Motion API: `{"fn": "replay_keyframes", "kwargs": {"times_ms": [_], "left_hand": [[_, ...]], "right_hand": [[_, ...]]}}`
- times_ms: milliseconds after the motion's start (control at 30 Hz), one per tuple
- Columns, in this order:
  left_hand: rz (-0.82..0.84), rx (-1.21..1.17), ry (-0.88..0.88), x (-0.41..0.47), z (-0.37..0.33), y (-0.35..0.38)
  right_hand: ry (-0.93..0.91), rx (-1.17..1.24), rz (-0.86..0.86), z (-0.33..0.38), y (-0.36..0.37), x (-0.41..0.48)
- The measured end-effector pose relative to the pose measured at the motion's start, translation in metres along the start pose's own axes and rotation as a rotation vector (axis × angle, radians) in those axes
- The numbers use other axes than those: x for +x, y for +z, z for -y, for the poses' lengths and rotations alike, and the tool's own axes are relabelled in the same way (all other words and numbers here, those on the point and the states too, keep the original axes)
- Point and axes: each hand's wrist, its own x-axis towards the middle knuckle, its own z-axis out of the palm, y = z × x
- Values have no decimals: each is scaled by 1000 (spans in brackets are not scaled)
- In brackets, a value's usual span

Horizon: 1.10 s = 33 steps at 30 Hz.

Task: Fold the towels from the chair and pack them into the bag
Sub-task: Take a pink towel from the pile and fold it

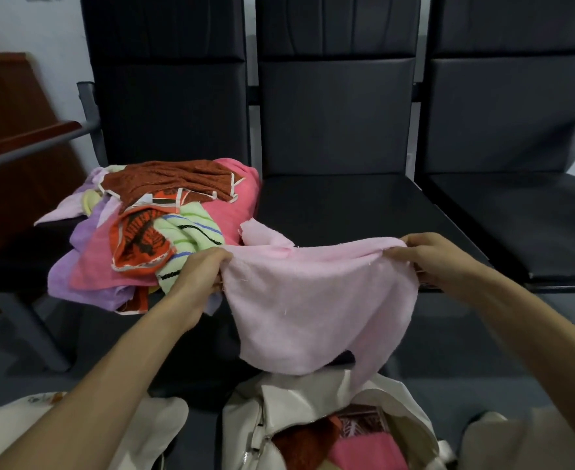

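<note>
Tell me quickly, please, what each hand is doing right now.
Left hand: closed, gripping one top corner of the pale pink towel.
Right hand: closed, gripping the towel's other top corner.

- The heaped towels point(150, 232) cover most of the left seat; a grey armrest point(35, 147) bars its outer side.
- The middle seat point(347, 212) and right seat point(516, 225) lie open to a reach.
- The pale pink towel point(313, 300), stretched between the left hand point(201, 269) and right hand point(438, 256), hangs over the bag point(289, 405) mouth and partly blocks it.
</note>
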Motion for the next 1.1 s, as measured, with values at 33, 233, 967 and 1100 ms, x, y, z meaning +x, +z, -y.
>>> {"fn": "replay_keyframes", "kwargs": {"times_ms": [33, 233, 967, 1100], "left_hand": [[41, 76, 29, 0, -1, -2], [64, 100, 140, -1, -14, -18], [-125, 111, 190, 13, -10, -21], [-46, 595, 445, 0, -9, -20]], "right_hand": [[2, 57, -7, 0, -4, -1], [52, 466, -67, 7, -24, -6], [-143, -400, -56, 4, -18, -12], [-196, -732, -296, -7, -10, -5]]}}
